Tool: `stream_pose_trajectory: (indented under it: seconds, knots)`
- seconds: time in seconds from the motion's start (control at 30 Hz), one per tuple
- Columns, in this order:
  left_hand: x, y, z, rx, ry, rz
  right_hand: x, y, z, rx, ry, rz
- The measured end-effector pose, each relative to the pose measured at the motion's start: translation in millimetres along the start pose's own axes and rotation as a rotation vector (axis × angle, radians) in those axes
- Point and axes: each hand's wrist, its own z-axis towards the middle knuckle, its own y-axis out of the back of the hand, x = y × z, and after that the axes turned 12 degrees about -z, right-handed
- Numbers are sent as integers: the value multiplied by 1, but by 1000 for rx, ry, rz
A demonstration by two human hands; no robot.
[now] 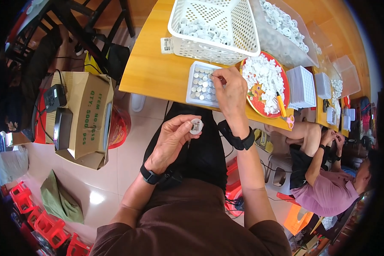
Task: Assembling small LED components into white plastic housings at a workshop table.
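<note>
A small round white part (196,126) is being pinched between the thumb and fingertips of the left hand (173,138), near, above the lap. The right hand (231,91) is being reached to the white tray of small silver discs (200,85) on the worktop (153,68), fingertips closed on 1 disc. A red plate of white pieces (266,83) is lying just right.

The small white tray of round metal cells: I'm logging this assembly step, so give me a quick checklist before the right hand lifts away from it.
1. Right hand fingertips on a cell in the small white tray: ok.
2. Cell actually pinched: cannot tell.
3. Left hand holds the round white part: ok.
4. Tray fully on the wooden table: ok.
5. Cells left in tray: ok.
</note>
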Motion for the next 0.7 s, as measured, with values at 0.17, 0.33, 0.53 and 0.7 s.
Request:
stream_pose_trajectory:
  seconds: [0.17, 0.33, 0.53, 0.7]
  knots:
    - [-1, -1, 0, -5, 9, 11, 1, 0, 3, 17, -20, 31]
    - [-1, -1, 0, 2, 1, 9, -2, 0, 5, 89, -122, 83]
    - [1, -2, 0, -4, 4, 7, 1, 6, 6, 3, -111, 52]
    - [2, -1, 1, -2, 14, 3, 2, -1, 7, 20, 4, -40]
